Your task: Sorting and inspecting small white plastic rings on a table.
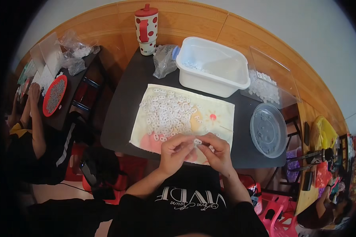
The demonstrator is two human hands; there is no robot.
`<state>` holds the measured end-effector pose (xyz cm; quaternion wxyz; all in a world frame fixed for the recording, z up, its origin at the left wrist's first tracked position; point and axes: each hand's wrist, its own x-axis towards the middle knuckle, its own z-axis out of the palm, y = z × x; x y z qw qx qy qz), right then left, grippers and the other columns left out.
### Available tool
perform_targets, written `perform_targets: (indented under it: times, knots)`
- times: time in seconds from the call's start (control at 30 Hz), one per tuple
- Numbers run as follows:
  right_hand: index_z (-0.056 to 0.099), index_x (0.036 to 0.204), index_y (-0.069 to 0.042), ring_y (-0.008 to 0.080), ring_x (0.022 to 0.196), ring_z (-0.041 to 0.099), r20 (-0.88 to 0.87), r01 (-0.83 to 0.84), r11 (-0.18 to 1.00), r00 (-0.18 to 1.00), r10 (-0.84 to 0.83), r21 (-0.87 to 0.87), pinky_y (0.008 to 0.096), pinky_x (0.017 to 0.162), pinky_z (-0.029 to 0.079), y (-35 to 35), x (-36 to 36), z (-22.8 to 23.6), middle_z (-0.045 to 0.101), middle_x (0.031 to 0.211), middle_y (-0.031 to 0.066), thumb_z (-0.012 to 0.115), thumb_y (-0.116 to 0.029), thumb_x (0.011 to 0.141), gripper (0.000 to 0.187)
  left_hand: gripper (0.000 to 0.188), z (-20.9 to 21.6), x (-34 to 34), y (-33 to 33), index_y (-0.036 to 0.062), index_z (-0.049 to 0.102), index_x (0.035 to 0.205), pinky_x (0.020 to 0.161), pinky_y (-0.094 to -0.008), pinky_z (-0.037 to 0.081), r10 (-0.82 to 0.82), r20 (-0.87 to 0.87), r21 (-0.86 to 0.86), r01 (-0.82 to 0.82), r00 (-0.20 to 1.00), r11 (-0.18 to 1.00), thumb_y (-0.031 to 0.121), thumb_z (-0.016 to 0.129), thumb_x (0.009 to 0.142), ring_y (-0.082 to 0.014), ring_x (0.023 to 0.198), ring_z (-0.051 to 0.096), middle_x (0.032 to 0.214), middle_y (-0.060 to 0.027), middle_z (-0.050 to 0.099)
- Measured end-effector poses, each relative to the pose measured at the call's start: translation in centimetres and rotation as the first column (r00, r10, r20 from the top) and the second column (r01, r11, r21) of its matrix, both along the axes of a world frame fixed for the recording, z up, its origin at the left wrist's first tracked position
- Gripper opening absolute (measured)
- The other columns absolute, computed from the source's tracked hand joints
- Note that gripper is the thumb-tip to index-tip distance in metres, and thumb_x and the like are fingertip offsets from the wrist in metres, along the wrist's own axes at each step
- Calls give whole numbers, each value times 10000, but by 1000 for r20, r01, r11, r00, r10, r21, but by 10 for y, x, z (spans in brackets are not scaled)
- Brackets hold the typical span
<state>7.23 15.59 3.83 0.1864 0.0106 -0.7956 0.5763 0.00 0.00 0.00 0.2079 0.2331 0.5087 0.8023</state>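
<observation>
My left hand (175, 151) and my right hand (216, 151) meet over the near edge of a pale cloth. Fingertips of both hands are pinched round a small white two-holed plastic piece (197, 141). Whether a smaller part is with it is too fine to see. A spread-out heap of similar white pieces (168, 112) covers the left half of the cloth (221, 111), just beyond my left hand. A thin stick-like item (226, 129) lies at the cloth's right side.
Behind the cloth stands a white tub (215, 85), with a clear plastic bag (164, 61) and a spotted tumbler (147, 29) to its left. Right are a clear box of white pieces (264, 87) and a round clear tray (279, 136). A co-worker's hands (34, 91) are beside a red tray (47, 110).
</observation>
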Motion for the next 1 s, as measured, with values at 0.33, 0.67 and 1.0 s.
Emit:
perform_targets:
  times: [0.33, 0.67, 1.0]
  knots:
    - [676, 1120, 13, 195, 758, 607, -22, 14, 999, 1000, -12, 52, 282, 670, 471, 2, 2, -16, 642, 860, 107, 678, 103, 811, 322, 260, -3, -1, -1, -32, 662, 1142, 613, -222, 486, 47, -150, -61, -57, 988, 997, -96, 600, 898, -102, 715, 607, 940, -64, 615]
    - [678, 1016, 15, 331, 814, 629, -138, 62, 892, 990, 1, 448, 393, 686, 501, 3, -4, -31, 646, 897, 146, 674, 71, 749, 273, 314, -3, -15, -2, -25, 655, 1112, 716, -320, 531, -14, -632, -321, -245, 775, 915, -121, 618, 815, -246, 837, 663, 908, -144, 640]
    - [673, 981, 13, 326, 842, 612, -137, 62, 910, 991, -6, 410, 396, 720, 480, 4, -4, -22, 641, 926, 125, 674, 57, 747, 238, 399, 9, -14, 0, -27, 628, 1128, 677, -403, 504, -65, -771, -344, -329, 633, 880, -123, 627, 741, -351, 796, 622, 889, -170, 621]
